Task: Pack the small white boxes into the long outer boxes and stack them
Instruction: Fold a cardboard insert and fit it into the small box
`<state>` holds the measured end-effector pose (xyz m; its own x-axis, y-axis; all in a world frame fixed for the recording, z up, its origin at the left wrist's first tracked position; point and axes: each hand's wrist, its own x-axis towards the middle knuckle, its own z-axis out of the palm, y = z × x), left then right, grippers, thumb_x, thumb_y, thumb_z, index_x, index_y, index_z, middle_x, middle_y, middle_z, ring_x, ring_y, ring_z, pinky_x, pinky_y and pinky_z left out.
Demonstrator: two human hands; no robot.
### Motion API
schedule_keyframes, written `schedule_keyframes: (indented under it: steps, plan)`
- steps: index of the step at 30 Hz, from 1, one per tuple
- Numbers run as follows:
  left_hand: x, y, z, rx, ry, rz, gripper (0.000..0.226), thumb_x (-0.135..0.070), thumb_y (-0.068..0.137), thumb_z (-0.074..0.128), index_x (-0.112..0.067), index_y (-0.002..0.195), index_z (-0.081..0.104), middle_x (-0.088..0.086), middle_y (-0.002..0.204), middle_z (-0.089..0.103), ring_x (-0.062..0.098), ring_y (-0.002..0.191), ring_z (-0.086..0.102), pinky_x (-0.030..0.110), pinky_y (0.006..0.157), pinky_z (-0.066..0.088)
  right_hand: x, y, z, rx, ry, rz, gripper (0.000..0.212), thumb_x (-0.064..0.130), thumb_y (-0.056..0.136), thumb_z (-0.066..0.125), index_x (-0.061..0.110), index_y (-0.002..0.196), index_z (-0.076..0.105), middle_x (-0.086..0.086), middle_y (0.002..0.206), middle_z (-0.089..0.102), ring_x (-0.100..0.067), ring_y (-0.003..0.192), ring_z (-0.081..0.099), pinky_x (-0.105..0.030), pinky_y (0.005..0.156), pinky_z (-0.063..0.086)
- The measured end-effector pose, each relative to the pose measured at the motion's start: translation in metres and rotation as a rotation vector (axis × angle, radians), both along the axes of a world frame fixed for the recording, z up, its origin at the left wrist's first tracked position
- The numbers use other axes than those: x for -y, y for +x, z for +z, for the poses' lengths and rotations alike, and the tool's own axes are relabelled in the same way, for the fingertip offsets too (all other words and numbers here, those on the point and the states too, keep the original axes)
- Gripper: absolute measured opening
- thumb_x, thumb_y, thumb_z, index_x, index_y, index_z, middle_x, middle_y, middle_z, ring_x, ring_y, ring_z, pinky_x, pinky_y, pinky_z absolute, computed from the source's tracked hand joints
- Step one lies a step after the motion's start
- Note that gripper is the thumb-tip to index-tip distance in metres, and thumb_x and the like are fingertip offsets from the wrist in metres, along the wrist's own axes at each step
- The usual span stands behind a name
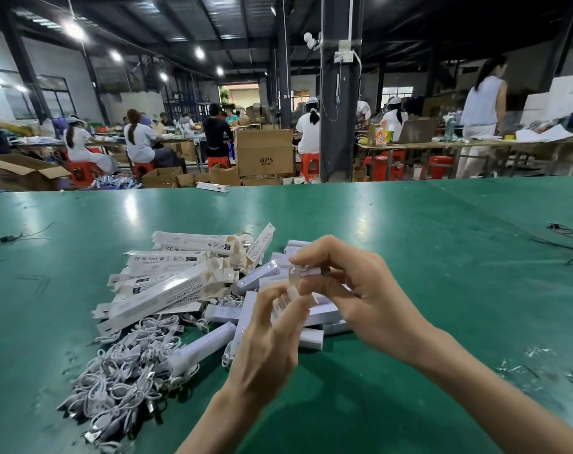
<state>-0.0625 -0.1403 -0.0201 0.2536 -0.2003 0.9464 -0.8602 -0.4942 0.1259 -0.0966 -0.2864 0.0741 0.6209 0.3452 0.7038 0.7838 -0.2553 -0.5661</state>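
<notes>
My right hand [354, 290] pinches a small white box [306, 273] above the pile, fingers curled around its end. My left hand [268, 342] is just below it, its fingertips touching the lower part of the same box; how firmly it holds it is unclear. Long white printed outer boxes [167, 290] lie heaped on the green table [442, 257], left of my hands. More plain white boxes [318, 316] lie under and behind my hands, partly hidden.
A tangle of white cables [128, 371] lies at the near left. Dark wires [570, 240] trail at the right edge and at the far left. One long box [213, 187] rests at the table's far edge. People sit at benches beyond.
</notes>
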Motion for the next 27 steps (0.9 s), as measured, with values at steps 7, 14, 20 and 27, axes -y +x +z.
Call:
schedule_keyframes:
  steps: [7, 14, 20, 27]
  plan:
    - [-0.005, 0.006, 0.003, -0.002, -0.056, -0.018, 0.026, -0.014, 0.095, 0.053, -0.012, 0.121, 0.046, 0.006, 0.116, 0.047, 0.009, 0.111, 0.051, 0.017, 0.094, 0.042, 0.003, 0.003, -0.003, 0.106, -0.143, -0.002, 0.029, -0.018, 0.085, 0.058, 0.003, 0.102, 0.067, -0.004, 0.106, 0.063, -0.012, 0.102, 0.061, -0.017, 0.078, 0.05]
    - [-0.004, -0.001, 0.005, -0.129, -0.123, -0.059, 0.029, -0.018, 0.09, 0.058, -0.02, 0.117, 0.046, -0.003, 0.114, 0.051, 0.005, 0.107, 0.054, 0.023, 0.088, 0.048, 0.006, -0.002, 0.002, 0.19, -0.432, -0.11, 0.033, -0.008, 0.088, 0.06, 0.014, 0.112, 0.055, 0.006, 0.11, 0.057, -0.021, 0.095, 0.059, -0.04, 0.077, 0.05]
    - [-0.004, 0.0, 0.004, -0.06, -0.126, -0.096, 0.033, -0.02, 0.092, 0.059, -0.011, 0.119, 0.041, 0.003, 0.118, 0.054, 0.007, 0.11, 0.054, 0.023, 0.089, 0.048, 0.008, -0.004, 0.003, 0.18, -0.461, -0.125, 0.023, 0.004, 0.094, 0.057, 0.018, 0.111, 0.053, 0.019, 0.109, 0.052, -0.012, 0.097, 0.047, -0.026, 0.09, 0.037]
    - [-0.004, 0.001, 0.004, -0.074, -0.144, -0.085, 0.035, -0.019, 0.09, 0.06, -0.014, 0.118, 0.04, -0.001, 0.118, 0.052, -0.004, 0.117, 0.049, 0.029, 0.086, 0.052, 0.012, 0.0, 0.006, 0.301, -0.512, -0.183, 0.024, -0.003, 0.08, 0.071, 0.012, 0.098, 0.067, 0.004, 0.094, 0.066, -0.016, 0.086, 0.06, -0.027, 0.079, 0.041]
